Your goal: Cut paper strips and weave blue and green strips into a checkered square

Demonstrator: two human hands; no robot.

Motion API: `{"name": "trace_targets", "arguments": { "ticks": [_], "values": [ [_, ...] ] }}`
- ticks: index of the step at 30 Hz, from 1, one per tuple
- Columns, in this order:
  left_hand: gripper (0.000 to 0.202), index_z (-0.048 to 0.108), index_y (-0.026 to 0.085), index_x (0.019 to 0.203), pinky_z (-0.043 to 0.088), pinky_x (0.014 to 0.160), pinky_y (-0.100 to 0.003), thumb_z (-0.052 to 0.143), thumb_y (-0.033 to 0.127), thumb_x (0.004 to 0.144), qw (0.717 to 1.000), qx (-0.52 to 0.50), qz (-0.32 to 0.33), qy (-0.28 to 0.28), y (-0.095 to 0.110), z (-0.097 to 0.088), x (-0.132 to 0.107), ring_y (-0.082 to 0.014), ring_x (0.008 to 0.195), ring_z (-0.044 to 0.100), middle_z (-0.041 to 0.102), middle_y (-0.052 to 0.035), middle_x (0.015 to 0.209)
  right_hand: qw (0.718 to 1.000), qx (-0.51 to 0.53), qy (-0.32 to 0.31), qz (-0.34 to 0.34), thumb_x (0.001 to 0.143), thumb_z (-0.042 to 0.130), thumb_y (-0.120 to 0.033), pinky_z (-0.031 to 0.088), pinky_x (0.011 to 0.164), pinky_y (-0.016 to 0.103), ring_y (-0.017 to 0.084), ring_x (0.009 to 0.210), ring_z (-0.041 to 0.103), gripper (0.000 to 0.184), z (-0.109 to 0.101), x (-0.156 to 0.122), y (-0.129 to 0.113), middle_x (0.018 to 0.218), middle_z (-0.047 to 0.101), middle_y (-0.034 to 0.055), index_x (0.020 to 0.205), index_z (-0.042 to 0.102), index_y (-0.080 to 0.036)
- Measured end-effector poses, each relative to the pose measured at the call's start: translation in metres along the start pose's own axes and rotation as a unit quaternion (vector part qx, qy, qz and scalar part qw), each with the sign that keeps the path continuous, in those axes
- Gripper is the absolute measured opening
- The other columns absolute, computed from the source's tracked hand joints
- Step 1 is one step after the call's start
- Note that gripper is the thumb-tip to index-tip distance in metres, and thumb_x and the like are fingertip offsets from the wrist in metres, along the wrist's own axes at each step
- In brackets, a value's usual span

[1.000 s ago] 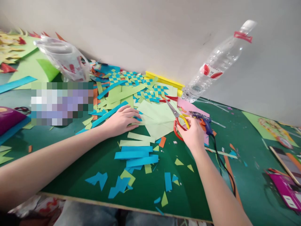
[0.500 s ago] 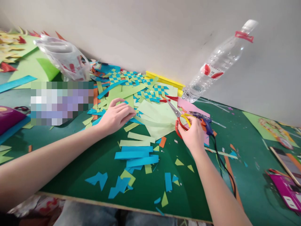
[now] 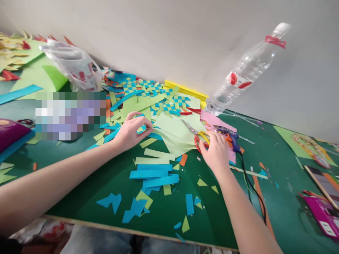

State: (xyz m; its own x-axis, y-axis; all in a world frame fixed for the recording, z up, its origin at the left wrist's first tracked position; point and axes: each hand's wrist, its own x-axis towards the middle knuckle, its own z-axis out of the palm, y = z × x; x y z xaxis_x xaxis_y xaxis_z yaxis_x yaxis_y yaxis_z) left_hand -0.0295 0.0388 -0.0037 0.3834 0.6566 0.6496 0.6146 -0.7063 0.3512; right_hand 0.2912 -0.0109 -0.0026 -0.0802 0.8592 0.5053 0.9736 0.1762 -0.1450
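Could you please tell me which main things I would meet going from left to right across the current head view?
Purple object → white plastic bag → left hand → pale green sheet → right hand, holding the scissors → long orange strip → magenta object.

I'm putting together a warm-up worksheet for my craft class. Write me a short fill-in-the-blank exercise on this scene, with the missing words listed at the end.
1. The right hand holds a pair of ____.
2. The cap of the plastic bottle is ____.
3. The checkered paper pieces combine light green with ____.
4. The tabletop is coloured ____.

Missing words: scissors; white; blue; green.
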Motion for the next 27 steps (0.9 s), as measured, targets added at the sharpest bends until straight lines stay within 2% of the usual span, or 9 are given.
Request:
{"name": "trace_targets", "arguments": {
  "ticks": [3, 7, 10, 13, 16, 21, 25, 27],
  "values": [
    [0.008, 0.056, 0.024, 0.082, 0.041, 0.103, -0.042, 0.055, 0.029, 0.089, 1.000, -0.012, -0.022, 0.018, 0.004, -0.001, 0.001, -0.0154, 0.072, 0.061, 0.066, 0.0022, 0.077, 0.996, 0.041, 0.010, -0.076, 0.089, 0.050, -0.029, 0.045, 0.093, 0.047, 0.030, 0.112, 0.055, 0.024, -0.007, 0.001, -0.010, 0.116, 0.063, 0.0158, 0.109, 0.055, -0.017],
    [0.009, 0.057, 0.023, 0.083, 0.048, 0.091, -0.039, 0.055, 0.030, 0.088, 0.995, -0.024, -0.090, 0.046, 0.005, -0.001, 0.001, -0.0188, 0.084, 0.060, 0.065, -0.0010, 0.080, 0.976, 0.051, -0.057, -0.206, 0.089, 0.053, -0.030, 0.042, 0.098, 0.047, 0.030, 0.123, 0.048, 0.014, -0.011, -0.001, -0.020, 0.131, 0.056, 0.0137, 0.097, 0.058, -0.020],
    [0.011, 0.058, 0.022, 0.085, 0.051, 0.083, -0.036, 0.055, 0.033, 0.087, 0.989, -0.044, -0.127, 0.053, 0.003, -0.001, 0.000, -0.0185, 0.084, 0.061, 0.065, -0.0015, 0.083, 0.965, 0.051, -0.078, -0.245, 0.090, 0.053, -0.029, 0.039, 0.100, 0.047, 0.029, 0.121, 0.050, 0.016, -0.008, -0.002, -0.023, 0.130, 0.058, 0.0130, 0.101, 0.060, -0.019],
    [0.012, 0.058, 0.022, 0.087, 0.051, 0.084, -0.035, 0.056, 0.034, 0.086, 0.987, -0.056, -0.143, 0.055, 0.002, 0.000, 0.000, -0.0176, 0.084, 0.062, 0.065, -0.0011, 0.085, 0.968, 0.068, -0.056, -0.236, 0.093, 0.049, -0.022, 0.040, 0.097, 0.043, 0.022, 0.097, 0.061, 0.013, -0.005, -0.001, -0.022, 0.103, 0.071, 0.0070, 0.097, 0.061, -0.021],
    [0.013, 0.058, 0.021, 0.087, 0.051, 0.083, -0.036, 0.057, 0.034, 0.086, 0.986, -0.069, -0.145, 0.052, 0.001, 0.001, -0.001, -0.0180, 0.083, 0.062, 0.065, -0.0016, 0.085, 0.975, 0.077, -0.030, -0.207, 0.094, 0.047, -0.021, 0.041, 0.093, 0.041, 0.019, 0.082, 0.063, 0.017, -0.004, 0.000, -0.020, 0.084, 0.072, 0.0017, 0.085, 0.062, -0.023],
    [0.014, 0.056, 0.021, 0.086, 0.051, 0.079, -0.034, 0.059, 0.035, 0.084, 0.982, -0.076, -0.168, 0.048, -0.002, 0.000, -0.001, -0.0185, 0.083, 0.062, 0.065, -0.0016, 0.084, 0.986, 0.081, -0.008, -0.147, 0.092, 0.048, -0.022, 0.042, 0.092, 0.041, 0.019, 0.080, 0.065, 0.016, -0.005, -0.001, -0.018, 0.083, 0.073, 0.0020, 0.084, 0.063, -0.023],
    [0.011, 0.055, 0.021, 0.084, 0.050, 0.076, -0.031, 0.060, 0.030, 0.083, 0.976, -0.075, -0.192, 0.067, -0.004, -0.002, 0.001, -0.0177, 0.083, 0.062, 0.064, -0.0013, 0.083, 0.988, 0.091, 0.016, -0.127, 0.089, 0.051, -0.022, 0.044, 0.090, 0.040, 0.023, 0.095, 0.063, 0.011, -0.005, -0.001, -0.016, 0.099, 0.072, 0.0059, 0.085, 0.061, -0.022],
    [0.011, 0.053, 0.021, 0.084, 0.049, 0.067, -0.027, 0.061, 0.027, 0.081, 0.966, -0.104, -0.222, 0.079, -0.005, -0.003, 0.002, -0.0162, 0.079, 0.062, 0.062, -0.0004, 0.080, 0.988, 0.099, 0.026, -0.114, 0.089, 0.050, -0.022, 0.045, 0.088, 0.038, 0.023, 0.098, 0.061, 0.010, -0.005, -0.001, -0.014, 0.101, 0.071, 0.0072, 0.086, 0.060, -0.021]
  ]
}}
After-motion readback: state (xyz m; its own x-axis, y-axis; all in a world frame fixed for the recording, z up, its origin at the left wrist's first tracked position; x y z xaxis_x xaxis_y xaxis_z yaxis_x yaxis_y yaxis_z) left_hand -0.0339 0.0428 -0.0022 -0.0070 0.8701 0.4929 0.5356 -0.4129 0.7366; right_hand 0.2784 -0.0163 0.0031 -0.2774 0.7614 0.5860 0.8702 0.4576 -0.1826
